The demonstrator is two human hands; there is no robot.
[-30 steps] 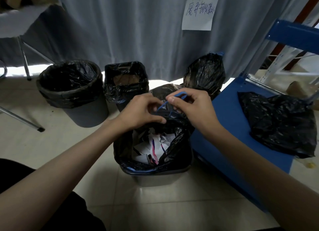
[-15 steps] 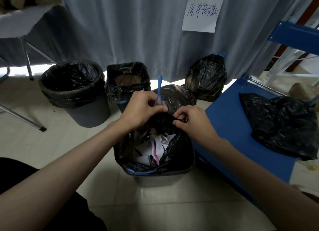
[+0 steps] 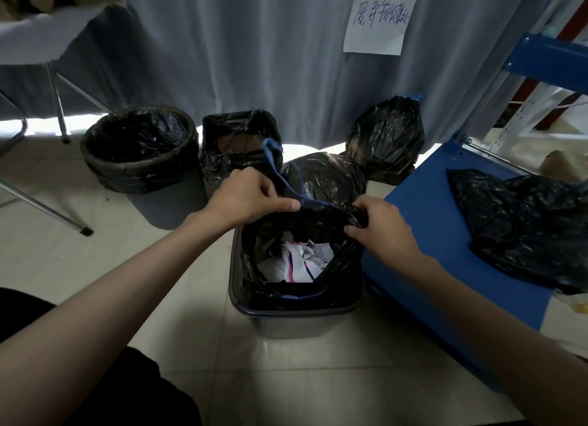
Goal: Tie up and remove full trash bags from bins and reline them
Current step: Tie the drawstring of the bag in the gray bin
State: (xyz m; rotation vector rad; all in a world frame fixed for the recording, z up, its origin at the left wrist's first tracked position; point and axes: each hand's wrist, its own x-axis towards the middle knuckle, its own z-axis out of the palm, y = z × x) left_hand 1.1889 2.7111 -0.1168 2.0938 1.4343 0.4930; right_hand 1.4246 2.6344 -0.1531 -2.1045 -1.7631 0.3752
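Step in hand: closing the mouth of the full trash bag [image 3: 337, 260], seated in the grey bin [image 3: 296, 320] on the floor, front and centre, just left of the blue shelf board [image 3: 423, 221].

- Left hand [image 3: 245, 199]: fingers clamped on the blue drawstring [image 3: 280, 177] at the far rim of the bag, loop standing up above the knuckles.
- Right hand [image 3: 378, 228]: fingers curled round a bunched fold of the bag's rim at the right side.
- Crumpled paper [image 3: 299, 260] visible through the open mouth; near rim not yet gathered, second blue drawstring loop [image 3: 299, 295] lying flat there.

Recommended technique: pull drawstring up and away while holding the rim fold as anchor; gather evenly to avoid tearing thin film; pick up the near loop before knotting; keep paper below the cinch line.

Against the frame half a second earlier: right hand shifted out to the right rim, well apart from the left instead of just beside it; drawstring drawn longer and slanting toward the centre; bag mouth stretched wider.

Behind: two lined bins [image 3: 140, 148], two tied bags [image 3: 386, 139].
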